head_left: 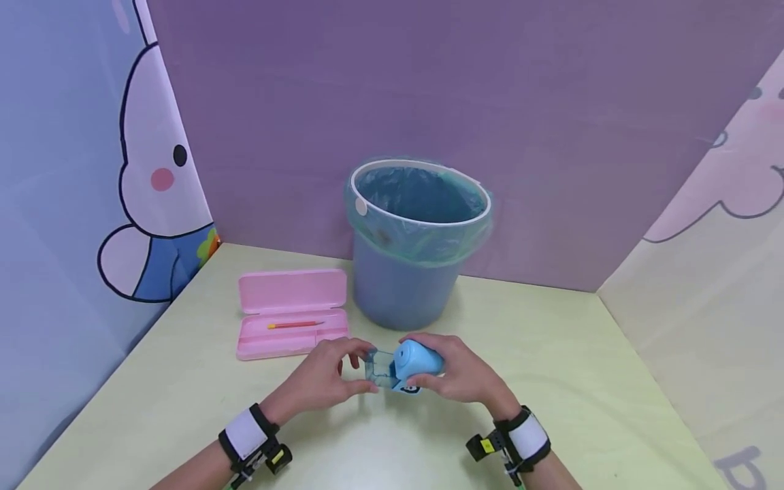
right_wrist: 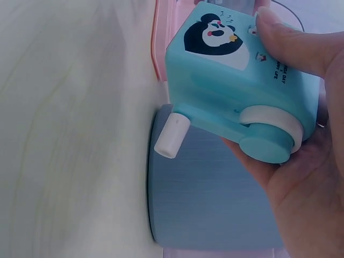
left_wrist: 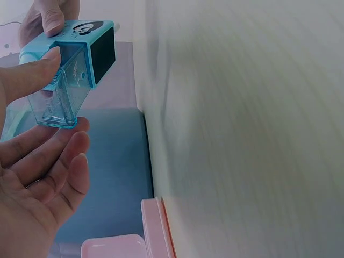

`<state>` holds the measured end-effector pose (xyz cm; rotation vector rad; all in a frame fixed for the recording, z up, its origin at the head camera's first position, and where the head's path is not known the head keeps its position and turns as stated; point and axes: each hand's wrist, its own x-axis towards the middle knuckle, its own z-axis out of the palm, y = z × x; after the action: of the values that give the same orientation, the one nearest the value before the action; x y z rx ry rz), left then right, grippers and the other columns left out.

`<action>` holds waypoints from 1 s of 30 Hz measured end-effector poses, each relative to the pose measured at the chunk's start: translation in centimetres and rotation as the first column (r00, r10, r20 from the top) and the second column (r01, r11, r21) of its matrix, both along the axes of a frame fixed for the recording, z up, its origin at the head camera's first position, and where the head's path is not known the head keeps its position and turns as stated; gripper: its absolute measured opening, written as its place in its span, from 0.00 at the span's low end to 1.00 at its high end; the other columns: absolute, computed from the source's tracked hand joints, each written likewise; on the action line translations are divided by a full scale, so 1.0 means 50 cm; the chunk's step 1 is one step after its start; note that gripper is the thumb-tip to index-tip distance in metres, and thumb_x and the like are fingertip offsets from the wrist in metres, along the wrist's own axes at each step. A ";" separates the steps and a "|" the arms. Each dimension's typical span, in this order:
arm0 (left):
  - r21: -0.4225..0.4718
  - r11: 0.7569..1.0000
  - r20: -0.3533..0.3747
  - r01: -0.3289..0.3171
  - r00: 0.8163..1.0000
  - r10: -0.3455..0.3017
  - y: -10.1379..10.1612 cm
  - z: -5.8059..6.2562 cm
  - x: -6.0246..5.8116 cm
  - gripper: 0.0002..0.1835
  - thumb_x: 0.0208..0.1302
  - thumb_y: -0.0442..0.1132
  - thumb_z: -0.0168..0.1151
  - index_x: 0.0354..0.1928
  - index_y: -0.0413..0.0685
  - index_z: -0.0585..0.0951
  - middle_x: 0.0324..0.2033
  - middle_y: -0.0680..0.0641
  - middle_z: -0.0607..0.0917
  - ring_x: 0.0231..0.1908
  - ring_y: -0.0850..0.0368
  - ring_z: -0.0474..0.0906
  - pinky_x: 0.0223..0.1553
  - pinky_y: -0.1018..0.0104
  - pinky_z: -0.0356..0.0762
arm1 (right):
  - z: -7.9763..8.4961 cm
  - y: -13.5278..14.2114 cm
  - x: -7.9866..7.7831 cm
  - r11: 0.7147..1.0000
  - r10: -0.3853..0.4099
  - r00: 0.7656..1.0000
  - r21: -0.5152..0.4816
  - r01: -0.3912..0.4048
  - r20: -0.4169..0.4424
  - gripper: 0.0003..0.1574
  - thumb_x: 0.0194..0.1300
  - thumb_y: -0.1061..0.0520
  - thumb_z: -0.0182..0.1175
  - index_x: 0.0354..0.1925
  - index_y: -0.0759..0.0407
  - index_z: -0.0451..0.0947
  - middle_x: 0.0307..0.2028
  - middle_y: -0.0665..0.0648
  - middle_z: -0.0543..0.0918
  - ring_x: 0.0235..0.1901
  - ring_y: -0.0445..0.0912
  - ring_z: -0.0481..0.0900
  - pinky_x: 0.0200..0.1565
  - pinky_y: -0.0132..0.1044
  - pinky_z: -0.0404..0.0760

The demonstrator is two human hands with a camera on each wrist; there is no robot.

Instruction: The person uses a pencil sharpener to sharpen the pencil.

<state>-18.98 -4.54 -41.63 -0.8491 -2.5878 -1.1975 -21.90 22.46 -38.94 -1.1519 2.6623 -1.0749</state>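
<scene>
A light blue hand-crank pencil sharpener (head_left: 418, 359) with a panda print is held tilted just above the table, in front of the bin. My right hand (head_left: 462, 373) grips its body, thumb on the printed face in the right wrist view. There the crank's white knob (right_wrist: 172, 135) points toward the table side. From the sharpener's left end sticks out a clear shavings drawer (head_left: 380, 369), partly out of the body. My left hand (head_left: 324, 376) pinches this drawer between thumb and fingertips; in the left wrist view the drawer's walls (left_wrist: 63, 105) look see-through, without visible shavings.
Behind the hands stands a blue-grey bin (head_left: 401, 289) with a green plastic liner (head_left: 422, 241) folded over its rim. An open pink pencil case (head_left: 292, 291) lies left of it, holding a red pencil (head_left: 295, 325). A purple wall (head_left: 465, 82) closes off the back.
</scene>
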 end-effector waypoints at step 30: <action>0.080 0.997 0.034 0.023 0.999 -0.026 0.038 -0.017 -0.006 0.24 0.48 0.49 0.76 0.49 0.52 0.83 0.34 0.55 0.84 0.33 0.52 0.78 0.26 0.69 0.72 | 0.010 -0.021 0.006 0.999 0.028 1.000 0.017 -0.028 0.003 0.34 0.57 0.45 0.70 0.61 0.41 0.73 0.49 0.42 0.80 0.45 0.40 0.78 0.47 0.40 0.79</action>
<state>-19.30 -2.62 -42.46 -0.8540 -2.5452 -1.3240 -21.60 21.42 -38.43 -1.1796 2.6397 -1.0469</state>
